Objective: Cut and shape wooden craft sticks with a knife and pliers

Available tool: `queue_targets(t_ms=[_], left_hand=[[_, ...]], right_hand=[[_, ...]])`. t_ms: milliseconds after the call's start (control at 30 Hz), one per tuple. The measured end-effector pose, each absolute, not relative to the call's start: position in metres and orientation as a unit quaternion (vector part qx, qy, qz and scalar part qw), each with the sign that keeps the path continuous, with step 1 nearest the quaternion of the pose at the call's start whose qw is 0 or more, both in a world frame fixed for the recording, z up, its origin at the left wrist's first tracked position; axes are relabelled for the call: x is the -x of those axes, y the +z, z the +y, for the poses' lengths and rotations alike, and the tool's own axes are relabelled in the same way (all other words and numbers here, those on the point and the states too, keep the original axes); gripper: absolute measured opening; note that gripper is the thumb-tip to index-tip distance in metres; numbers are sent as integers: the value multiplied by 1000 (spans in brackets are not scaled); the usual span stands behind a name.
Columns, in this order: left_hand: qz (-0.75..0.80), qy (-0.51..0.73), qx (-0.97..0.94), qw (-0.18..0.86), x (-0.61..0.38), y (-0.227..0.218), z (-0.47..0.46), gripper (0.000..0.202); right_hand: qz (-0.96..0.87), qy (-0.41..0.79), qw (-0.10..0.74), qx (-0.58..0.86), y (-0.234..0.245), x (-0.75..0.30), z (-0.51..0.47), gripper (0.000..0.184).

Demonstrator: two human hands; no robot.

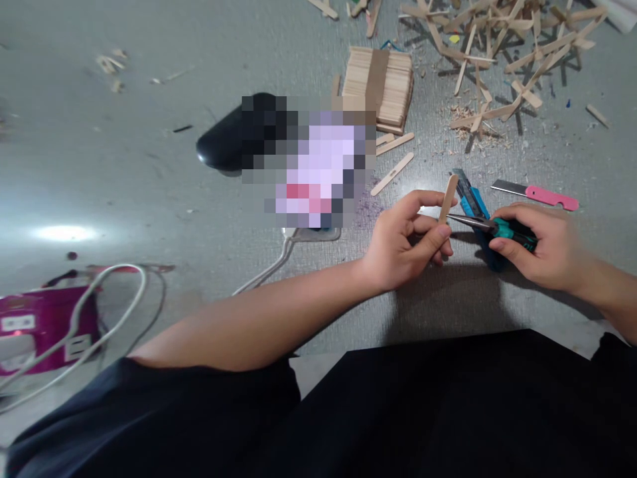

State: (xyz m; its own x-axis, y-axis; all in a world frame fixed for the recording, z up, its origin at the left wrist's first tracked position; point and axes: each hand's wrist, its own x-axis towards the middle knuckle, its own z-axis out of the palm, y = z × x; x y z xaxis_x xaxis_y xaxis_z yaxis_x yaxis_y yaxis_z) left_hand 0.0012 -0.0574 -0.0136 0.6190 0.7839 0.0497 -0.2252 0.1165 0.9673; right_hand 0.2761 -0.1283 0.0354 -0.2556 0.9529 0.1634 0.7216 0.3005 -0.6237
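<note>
place: home craft corner — cues: stick bundle [378, 83] | loose stick pile [502, 40] | power strip [40, 325]

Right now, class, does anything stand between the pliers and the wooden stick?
Nothing visible does. The left hand holds the stick upright, and the pliers in the right hand meet its lower part. The blue knife lies below them, not between.

I count one wooden stick [448, 197] being held, one pair of pliers [503, 229], two cutters (a blue knife [472, 199] and a pink-handled blade [542, 196]), one banded stack of sticks [381, 83], about three loose sticks [392, 174] beside it, one scattered heap [502, 40] too tangled to count, one black device [223, 143], one magenta power strip [40, 325], one white cable [119, 292].
</note>
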Motion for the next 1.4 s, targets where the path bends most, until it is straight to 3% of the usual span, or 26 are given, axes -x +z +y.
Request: queue_targets(t_ms=[433,733,933,1133,1400], left_hand=[[264,304,-488,774,-1,-9,-52,52],[207,271,-434,834,-2,-7,-42,43],[195,263,-437,837,-1,-6,-41,47],[176,292,-455,823,-2,-9,-39,45],[239,333,-528,744,-3,-10,-50,50]], right_hand=[[-821,37,231,520,28,-283,-125,30],[-825,-39,181,534,26,-293,-121,45],[-806,10,207,555,25,-293,-120,48],[-800,101,260,531,26,-289,-120,37],[-788,140,273,535,33,-283,-123,33]])
